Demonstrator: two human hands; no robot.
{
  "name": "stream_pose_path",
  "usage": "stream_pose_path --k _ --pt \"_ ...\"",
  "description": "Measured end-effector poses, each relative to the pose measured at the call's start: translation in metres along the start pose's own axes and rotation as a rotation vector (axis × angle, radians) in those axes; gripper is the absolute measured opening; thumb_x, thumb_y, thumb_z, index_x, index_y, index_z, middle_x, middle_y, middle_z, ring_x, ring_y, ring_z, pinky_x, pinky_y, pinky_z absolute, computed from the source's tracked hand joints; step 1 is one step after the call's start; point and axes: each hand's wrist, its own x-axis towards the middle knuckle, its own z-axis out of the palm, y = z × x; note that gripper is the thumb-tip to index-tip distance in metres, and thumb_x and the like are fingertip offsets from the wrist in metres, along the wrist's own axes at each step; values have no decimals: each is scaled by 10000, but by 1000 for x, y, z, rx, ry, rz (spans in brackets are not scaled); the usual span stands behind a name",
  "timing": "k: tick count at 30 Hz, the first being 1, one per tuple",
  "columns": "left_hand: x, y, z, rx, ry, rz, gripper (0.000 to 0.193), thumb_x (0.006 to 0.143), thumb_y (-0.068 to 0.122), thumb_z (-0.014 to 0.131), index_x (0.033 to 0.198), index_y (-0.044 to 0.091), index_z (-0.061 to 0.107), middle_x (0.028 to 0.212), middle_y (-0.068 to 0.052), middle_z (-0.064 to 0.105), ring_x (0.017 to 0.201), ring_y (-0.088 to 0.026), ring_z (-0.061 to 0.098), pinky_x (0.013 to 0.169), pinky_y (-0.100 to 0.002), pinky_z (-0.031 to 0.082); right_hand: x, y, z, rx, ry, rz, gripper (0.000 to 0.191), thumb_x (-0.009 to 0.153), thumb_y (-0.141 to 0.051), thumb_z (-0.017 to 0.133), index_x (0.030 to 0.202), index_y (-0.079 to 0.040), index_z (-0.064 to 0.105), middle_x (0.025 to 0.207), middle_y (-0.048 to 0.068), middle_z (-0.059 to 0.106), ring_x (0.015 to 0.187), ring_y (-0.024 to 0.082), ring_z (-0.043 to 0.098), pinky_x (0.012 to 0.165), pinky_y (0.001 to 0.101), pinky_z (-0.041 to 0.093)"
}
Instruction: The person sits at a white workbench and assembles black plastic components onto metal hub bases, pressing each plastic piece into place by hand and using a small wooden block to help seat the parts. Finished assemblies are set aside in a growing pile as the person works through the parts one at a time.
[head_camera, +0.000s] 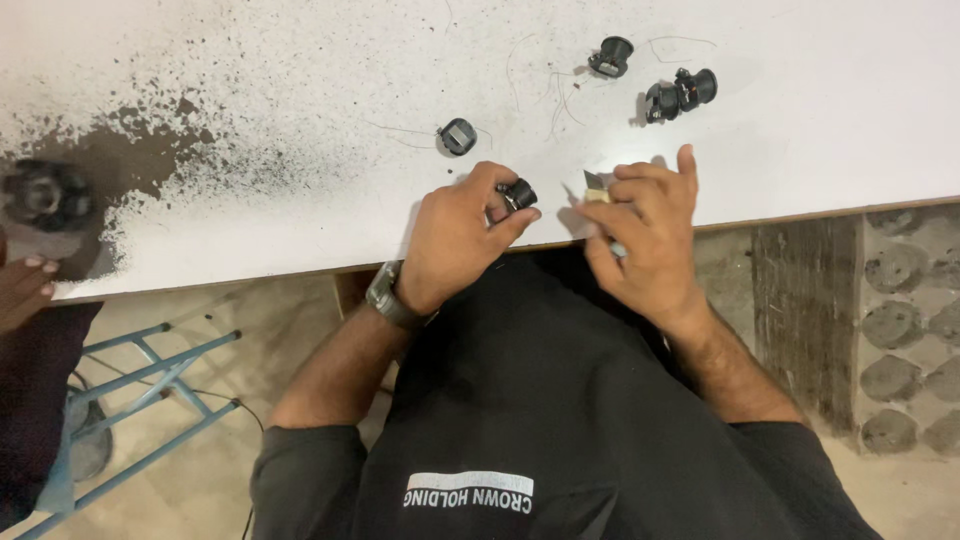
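My left hand (455, 235) sits at the centre of the frame, at the near edge of the white table (820, 130). Its thumb and forefinger are narrow, pinched on a small black part (518, 193) that sits just above the table edge. My right hand (648, 235) is just to the right of it, fingers curled in and closed on a small tan piece (597, 187); only the piece's top shows above my fingertips. The 2 hands are near each other but apart.

Higher on the table lie 3 more black parts: 1 (458, 136) just above my left hand, 1 (612, 56) near the top centre, and a larger one (680, 94) to its right. Thin wires (560, 95) trail between them. Dark dust (150, 150) spreads over the upper left of the table. A grey watch (388, 296) is on my left wrist. At the far left edge, another person's hand (22, 290) rests by the table.
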Motion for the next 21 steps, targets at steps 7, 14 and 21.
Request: stream_pose_path --k 7,14,21 --pt "-28 -7 -3 235 235 258 592 846 277 824 1366 85 614 1114 -120 655 970 -265 663 776 -384 553 25 -31 21 -58 -58 19 530 794 -337 930 1204 -70 728 1140 127 560 1256 361 499 1200 715 101" --pt "-30 -28 4 537 341 632 267 1006 169 749 1263 116 702 1507 -99 529 1417 -284 476 1155 -496 402 25 -32 28 -70 -65 22 399 808 -213 908 1130 -69 722 1143 110 572 1243 339 514 1251 692 121" --pt "-33 -38 19 424 411 514 123 967 121 799 1042 116 702 1438 -60 588 1415 -244 501 1191 -521 379 18 -28 31 -45 -36 39 403 807 -215 915 1127 -47 737 1134 133 566 1227 348 513 1243 671 110"
